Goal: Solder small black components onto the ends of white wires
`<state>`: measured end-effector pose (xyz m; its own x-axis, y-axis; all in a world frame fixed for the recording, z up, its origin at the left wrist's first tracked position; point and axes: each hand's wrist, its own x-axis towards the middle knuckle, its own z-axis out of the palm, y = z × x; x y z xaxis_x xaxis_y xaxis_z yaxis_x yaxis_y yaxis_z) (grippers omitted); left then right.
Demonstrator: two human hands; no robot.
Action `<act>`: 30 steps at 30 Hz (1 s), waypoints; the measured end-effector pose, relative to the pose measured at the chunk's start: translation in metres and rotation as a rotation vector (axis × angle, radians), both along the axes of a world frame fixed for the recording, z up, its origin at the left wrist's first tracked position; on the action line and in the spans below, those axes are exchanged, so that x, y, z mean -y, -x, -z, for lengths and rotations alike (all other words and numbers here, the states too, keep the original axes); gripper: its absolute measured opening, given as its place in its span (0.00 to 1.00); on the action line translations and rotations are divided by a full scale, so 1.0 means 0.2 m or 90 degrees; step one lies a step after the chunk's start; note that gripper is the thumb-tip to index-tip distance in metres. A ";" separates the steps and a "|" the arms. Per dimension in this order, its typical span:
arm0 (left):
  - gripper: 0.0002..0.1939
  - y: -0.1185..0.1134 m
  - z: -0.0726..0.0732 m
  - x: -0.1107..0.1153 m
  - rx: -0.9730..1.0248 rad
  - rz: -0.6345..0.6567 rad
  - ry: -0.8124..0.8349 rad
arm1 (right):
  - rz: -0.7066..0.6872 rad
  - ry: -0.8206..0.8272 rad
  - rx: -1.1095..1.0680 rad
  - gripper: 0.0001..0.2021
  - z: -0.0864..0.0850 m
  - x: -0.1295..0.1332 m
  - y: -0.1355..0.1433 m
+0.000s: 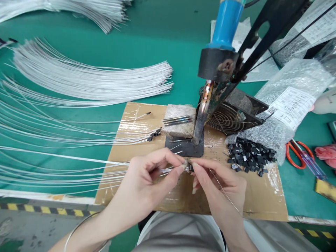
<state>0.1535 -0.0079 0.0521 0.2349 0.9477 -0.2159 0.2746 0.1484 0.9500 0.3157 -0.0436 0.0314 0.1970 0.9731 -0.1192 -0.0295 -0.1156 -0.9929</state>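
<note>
In the head view my left hand and my right hand meet fingertip to fingertip over the cardboard. My right thumb and forefinger pinch a small black connector. The left thumb and forefinger are pressed together right beside it; what lies between them is mostly hidden. A thin silvery wire passes along the right palm. White wires run from the left behind my left hand, some bare ends showing beneath its fingers. Just beyond the hands, the blue-handled soldering iron points down in its stand.
A black connector pile lies right, near orange-handled scissors and bubble-wrap bags. A small fan stands behind the iron. Metal rods rest on a wrapped block. White wire bundles cover the left of the green table.
</note>
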 end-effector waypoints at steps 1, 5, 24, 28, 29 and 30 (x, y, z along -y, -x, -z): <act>0.07 0.00 0.00 0.00 0.008 -0.002 0.002 | -0.001 0.000 -0.005 0.07 0.00 0.00 0.00; 0.07 -0.01 -0.01 -0.01 0.043 -0.006 0.009 | -0.006 0.001 -0.019 0.07 0.00 0.00 0.01; 0.05 -0.04 0.01 -0.04 0.029 -0.033 0.012 | -0.013 -0.072 0.192 0.14 0.02 0.03 -0.04; 0.05 -0.06 -0.02 -0.07 0.013 -0.031 0.017 | -0.033 -0.063 0.229 0.18 0.03 0.04 -0.05; 0.05 -0.07 -0.03 -0.08 0.013 -0.034 0.014 | -0.031 -0.059 0.234 0.17 0.02 0.04 -0.05; 0.06 -0.07 -0.03 -0.09 0.014 -0.038 0.010 | -0.026 -0.059 0.238 0.16 0.02 0.05 -0.05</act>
<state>0.1674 0.0094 0.0584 0.1835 0.9567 -0.2261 0.2432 0.1786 0.9534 0.3258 -0.0526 0.0269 0.1714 0.9843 0.0424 0.3390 -0.0185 -0.9406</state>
